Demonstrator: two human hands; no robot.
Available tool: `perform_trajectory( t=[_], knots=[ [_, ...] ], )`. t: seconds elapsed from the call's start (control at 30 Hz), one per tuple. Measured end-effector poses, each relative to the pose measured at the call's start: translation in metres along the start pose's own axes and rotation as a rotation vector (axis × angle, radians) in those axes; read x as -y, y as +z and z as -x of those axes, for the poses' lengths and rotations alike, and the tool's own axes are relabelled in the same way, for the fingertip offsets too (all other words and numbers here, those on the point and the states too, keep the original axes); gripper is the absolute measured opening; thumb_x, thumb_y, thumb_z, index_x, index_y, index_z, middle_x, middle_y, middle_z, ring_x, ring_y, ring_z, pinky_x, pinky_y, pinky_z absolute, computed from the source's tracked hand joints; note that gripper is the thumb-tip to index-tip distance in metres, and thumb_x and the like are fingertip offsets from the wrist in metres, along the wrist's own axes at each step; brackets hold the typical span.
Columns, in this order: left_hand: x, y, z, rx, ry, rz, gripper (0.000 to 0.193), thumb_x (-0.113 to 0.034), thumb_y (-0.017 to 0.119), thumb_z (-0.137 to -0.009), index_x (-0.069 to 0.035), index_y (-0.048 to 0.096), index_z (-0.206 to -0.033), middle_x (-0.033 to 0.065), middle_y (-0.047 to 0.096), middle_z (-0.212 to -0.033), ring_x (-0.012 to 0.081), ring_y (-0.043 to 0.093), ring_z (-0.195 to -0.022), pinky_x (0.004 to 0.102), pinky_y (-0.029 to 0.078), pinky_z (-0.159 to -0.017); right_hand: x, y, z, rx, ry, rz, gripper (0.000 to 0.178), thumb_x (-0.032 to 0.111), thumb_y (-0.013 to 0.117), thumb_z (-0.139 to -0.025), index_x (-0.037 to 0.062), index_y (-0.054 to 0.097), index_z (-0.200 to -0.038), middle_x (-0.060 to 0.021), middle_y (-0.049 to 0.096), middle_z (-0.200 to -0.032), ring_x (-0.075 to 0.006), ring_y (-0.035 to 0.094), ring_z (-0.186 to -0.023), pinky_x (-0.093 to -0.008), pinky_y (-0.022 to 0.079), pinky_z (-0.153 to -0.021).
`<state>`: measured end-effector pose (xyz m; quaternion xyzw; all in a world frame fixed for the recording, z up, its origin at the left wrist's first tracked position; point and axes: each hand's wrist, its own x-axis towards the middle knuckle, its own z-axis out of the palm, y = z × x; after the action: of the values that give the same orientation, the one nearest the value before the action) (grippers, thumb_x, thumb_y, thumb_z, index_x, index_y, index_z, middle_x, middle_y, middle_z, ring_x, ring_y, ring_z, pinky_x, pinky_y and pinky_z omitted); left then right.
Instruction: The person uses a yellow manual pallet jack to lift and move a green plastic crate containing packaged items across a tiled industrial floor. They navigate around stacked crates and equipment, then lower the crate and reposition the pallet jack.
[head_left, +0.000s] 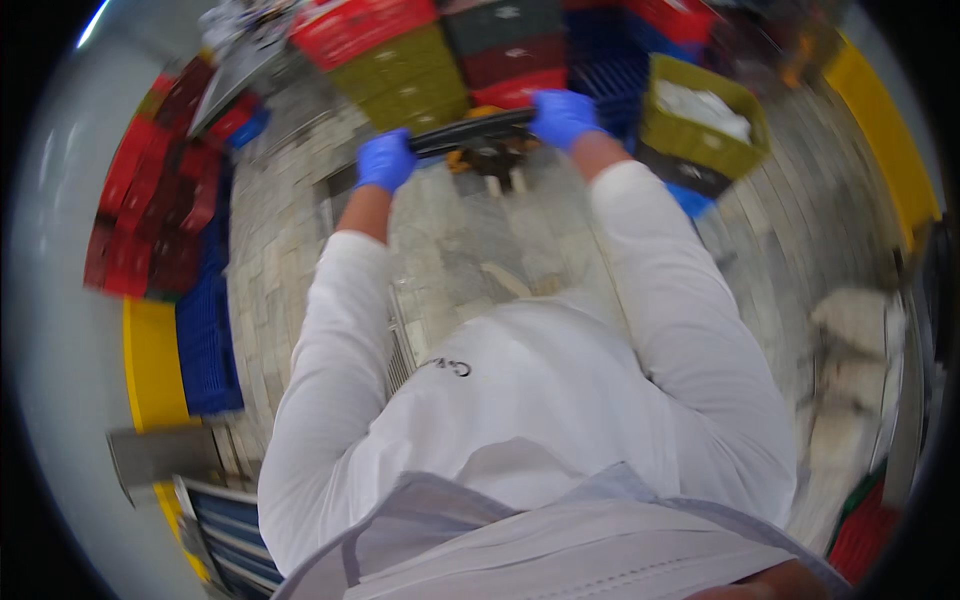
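Both my arms reach forward in white sleeves, with blue gloves on the hands. My left hand (385,160) is closed round the left end of a long black bar handle (470,132). Around the right end of the same bar my right hand (563,118) is wrapped. Just beyond and below the bar shows a yellow and dark mechanism (490,158), blurred, so its kind is unclear. Stacks of crates stand right behind it, among them olive crates (405,80) with a red crate (360,28) on top.
To the right, an olive crate (752,140) holding white material sits on a dark crate (685,172). Red crates (150,200) are stacked along the left wall, near blue pallets (208,345). A yellow barrier (885,140) lines the right wall. Grey tiles (470,230) cover the floor.
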<state>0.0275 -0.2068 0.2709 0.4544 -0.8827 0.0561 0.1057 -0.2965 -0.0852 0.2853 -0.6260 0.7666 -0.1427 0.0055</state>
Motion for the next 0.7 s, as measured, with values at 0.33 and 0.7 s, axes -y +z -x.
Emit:
perform_trajectory(
  t=[0.33, 0.7],
  knots=[
    [-0.054, 0.127, 0.258, 0.643, 0.106, 0.278, 0.032, -0.039, 0.080, -0.084, -0.011, 0.077, -0.098, 0.0213, 0.076, -0.091, 0.0433, 0.074, -0.089, 0.0517, 0.060, -0.081, -0.043, 0.146, 0.253, 0.667, -0.209, 0.061, 0.027, 0.029, 0.075, -0.074, 0.0171, 0.082, -0.097, -0.0156, 0.079, -0.098, -0.0352, 0.076, -0.096, -0.0507, 0.058, -0.088],
    [-0.009, 0.005, 0.059, 0.137, -0.119, 0.035, 0.033, -0.044, 0.074, -0.090, -0.014, 0.076, -0.103, 0.0169, 0.078, -0.103, 0.0413, 0.074, -0.100, 0.0515, 0.059, -0.088, -0.002, 0.026, 0.039, 0.059, -0.099, -0.070, 0.031, 0.035, 0.074, -0.084, 0.0176, 0.080, -0.109, -0.0153, 0.079, -0.113, -0.0368, 0.075, -0.108, -0.0489, 0.060, -0.094]
  ],
)
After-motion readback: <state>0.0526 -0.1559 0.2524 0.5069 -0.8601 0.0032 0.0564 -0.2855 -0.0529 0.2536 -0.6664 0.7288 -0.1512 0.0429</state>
